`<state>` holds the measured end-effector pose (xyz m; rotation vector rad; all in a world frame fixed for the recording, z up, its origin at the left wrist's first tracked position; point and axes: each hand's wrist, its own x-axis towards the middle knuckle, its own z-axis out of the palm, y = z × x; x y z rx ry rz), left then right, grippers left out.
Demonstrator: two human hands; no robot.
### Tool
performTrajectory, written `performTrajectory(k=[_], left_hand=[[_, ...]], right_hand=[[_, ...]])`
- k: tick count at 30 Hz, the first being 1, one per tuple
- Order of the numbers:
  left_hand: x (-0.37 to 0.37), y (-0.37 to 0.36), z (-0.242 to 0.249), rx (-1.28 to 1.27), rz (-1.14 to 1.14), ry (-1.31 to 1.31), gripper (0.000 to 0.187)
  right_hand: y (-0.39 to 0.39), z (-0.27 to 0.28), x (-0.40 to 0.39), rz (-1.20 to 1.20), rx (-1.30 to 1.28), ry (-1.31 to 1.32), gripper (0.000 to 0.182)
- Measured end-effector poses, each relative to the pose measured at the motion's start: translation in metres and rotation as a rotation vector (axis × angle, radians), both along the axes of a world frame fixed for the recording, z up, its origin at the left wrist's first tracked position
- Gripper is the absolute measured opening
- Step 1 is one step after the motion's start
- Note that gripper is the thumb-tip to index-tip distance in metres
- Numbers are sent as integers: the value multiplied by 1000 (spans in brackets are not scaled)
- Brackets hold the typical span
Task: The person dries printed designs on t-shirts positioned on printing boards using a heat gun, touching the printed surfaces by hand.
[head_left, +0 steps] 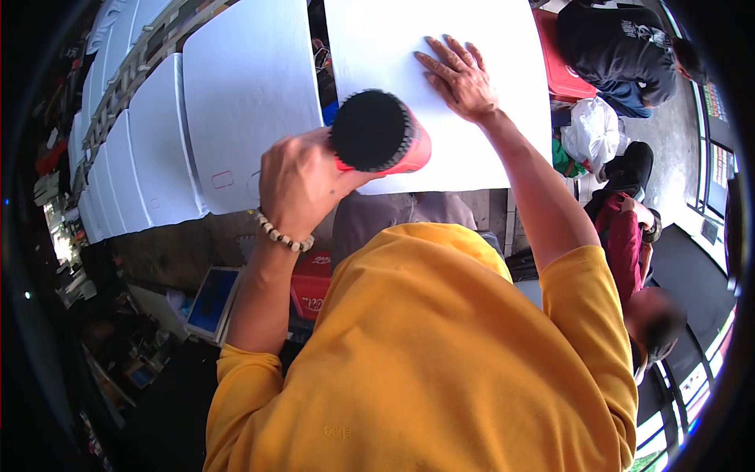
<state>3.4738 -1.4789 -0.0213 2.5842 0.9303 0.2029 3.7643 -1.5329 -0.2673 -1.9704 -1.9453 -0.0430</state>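
Note:
A red cylindrical object with a ridged black top (371,130) is gripped in my left hand (299,177), which wears a beaded bracelet. It is over the near left part of a white sheet-like panel (377,47); whether it touches the panel cannot be made out. My right hand (462,79) lies flat on that same panel with its fingers spread and nothing in it. Dark stains show on its fingers. To the left, across a narrow gap, lies another white panel (248,94) with a small red outlined mark near its lower edge.
More white panels (157,134) stretch away to the left. Red crates stand below left (313,275) and at the upper right (554,59). Two people are on the right, one in black (613,43), one in dark red (617,236). A white plastic bag (590,134) lies between.

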Motion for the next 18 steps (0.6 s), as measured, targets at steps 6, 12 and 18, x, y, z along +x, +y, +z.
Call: performTrajectory(k=[6,12,18], left_hand=[[-48,13,10,61,63,68,47],[-73,7,14,96,156,190,45],[-58,-3,7,54,135,22,45]], right_hand=[[0,-3,-1,-8,7,-1,47],[0,-8,-1,-15,7,-13,47],[0,-5,-1,-12,3,-11,47]])
